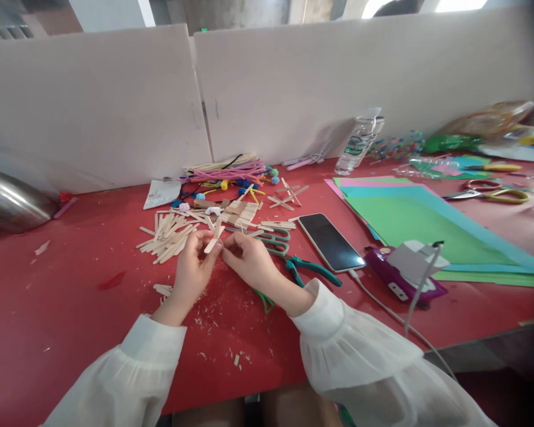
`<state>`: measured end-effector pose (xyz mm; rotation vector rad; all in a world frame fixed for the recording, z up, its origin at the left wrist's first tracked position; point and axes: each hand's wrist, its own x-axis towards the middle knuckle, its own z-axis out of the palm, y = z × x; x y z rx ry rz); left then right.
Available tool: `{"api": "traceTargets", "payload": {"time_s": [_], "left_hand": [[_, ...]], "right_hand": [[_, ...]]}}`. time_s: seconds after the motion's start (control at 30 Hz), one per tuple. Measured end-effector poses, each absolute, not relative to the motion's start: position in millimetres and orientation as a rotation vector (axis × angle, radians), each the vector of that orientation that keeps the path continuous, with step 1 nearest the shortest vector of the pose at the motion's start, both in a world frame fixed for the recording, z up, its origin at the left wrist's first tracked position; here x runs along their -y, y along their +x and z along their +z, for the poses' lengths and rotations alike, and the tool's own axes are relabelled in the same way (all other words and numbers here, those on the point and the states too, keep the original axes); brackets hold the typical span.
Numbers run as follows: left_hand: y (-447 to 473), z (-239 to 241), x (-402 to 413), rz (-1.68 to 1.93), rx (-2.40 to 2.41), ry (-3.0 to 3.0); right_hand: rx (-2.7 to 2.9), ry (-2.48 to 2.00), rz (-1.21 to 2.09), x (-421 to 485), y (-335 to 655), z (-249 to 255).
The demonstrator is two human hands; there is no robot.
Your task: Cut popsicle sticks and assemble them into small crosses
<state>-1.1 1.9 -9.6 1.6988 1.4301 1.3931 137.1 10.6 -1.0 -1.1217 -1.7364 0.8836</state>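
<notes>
Between the thumb and fingers of my left hand (194,264) are a few craft sticks (213,240), crossed over one another. My right hand (249,261) is closed in a pinch close beside them; what its fingertips grip, if anything, is too small to make out. Behind my left hand spreads a loose heap of craft sticks (167,237). A flat panel of sticks (240,213) and a crossed stick piece (289,197) lie farther back. Just right of my right hand are grey-green handled scissors (273,240) and teal-handled pliers (315,270).
A phone (331,242) on a cable lies to the right, near a purple power strip (403,276) with a white charger. Coloured paper sheets (418,219), scissors (489,193) and a water bottle (358,145) are beyond. Pipe cleaners (226,172) lie by the white partition (267,95). A metal container (13,201) stands left.
</notes>
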Motion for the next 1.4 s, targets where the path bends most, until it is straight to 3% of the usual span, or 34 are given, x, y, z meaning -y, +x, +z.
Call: {"api": "traceTargets", "payload": {"time_s": [0.3,0.7,1.0,1.4], "left_hand": [[-2.5,-13.2,-6.5,1.469,-1.348,1.561],[0.2,-7.1,-0.4,1.465,-1.469,1.619],[2.9,-10.7,-2.6,1.56,-1.374,1.416],[3.3,-16.8,-11.4,1.736,-1.225,1.102]], "right_hand": [[1.654,-1.014,1.035,-14.2,135.5,-4.2],[1.823,-1.272,0.686,-11.2,135.9,-0.8],[1.874,-1.188,0.565,-7.5,135.2,0.4],[1.512,-0.847,1.216,-14.4,128.9,-9.9]]}}
